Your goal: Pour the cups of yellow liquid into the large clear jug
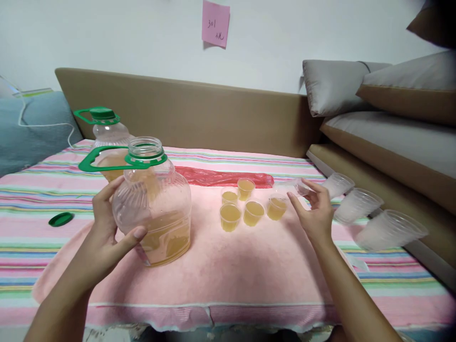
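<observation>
My left hand (110, 223) is wrapped round the side of a clear plastic jug (171, 204) with a green handle. The jug is uncapped, nearly upright, and partly filled with yellowish liquid. Several small clear plastic cups (253, 213) of yellow liquid stand together on a pink towel (221, 275). Just right of these, the thumb and fingers of my right hand (315, 206) curl round a clear plastic piece (299, 187), whose exact shape is hard to make out. A green cap (61, 219) lies to the left of the jug.
Behind the held jug stands a second green-capped jug (110, 133), partly hidden. Stacks of clear cups (388, 230) lean at the right beside piled cushions (395, 133). A red plastic bag (210, 176) lies behind the filled cups. A brown board (199, 116) borders the striped cloth (28, 199).
</observation>
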Demonstrator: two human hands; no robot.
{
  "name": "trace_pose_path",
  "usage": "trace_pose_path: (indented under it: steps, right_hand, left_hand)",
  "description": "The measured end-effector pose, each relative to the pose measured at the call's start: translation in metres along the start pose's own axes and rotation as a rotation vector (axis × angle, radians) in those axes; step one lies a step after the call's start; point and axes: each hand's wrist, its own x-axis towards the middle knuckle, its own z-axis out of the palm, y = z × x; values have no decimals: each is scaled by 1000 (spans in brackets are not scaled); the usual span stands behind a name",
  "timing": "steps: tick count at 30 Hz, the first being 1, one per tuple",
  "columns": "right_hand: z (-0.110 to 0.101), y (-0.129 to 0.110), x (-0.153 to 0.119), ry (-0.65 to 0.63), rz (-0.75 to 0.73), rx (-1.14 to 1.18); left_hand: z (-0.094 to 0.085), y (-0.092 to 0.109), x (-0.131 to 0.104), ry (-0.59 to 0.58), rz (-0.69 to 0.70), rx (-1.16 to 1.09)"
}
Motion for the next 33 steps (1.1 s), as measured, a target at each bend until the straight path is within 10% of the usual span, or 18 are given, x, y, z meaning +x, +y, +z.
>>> trace_pose_path:
  steps: [14, 33]
  right_hand:
    - [4, -2, 0, 40, 223, 174]
    - [4, -4, -1, 50, 159, 141]
  left_hand:
    - [0, -1, -1, 3, 12, 25]
    - [-1, 4, -1, -8, 17, 37]
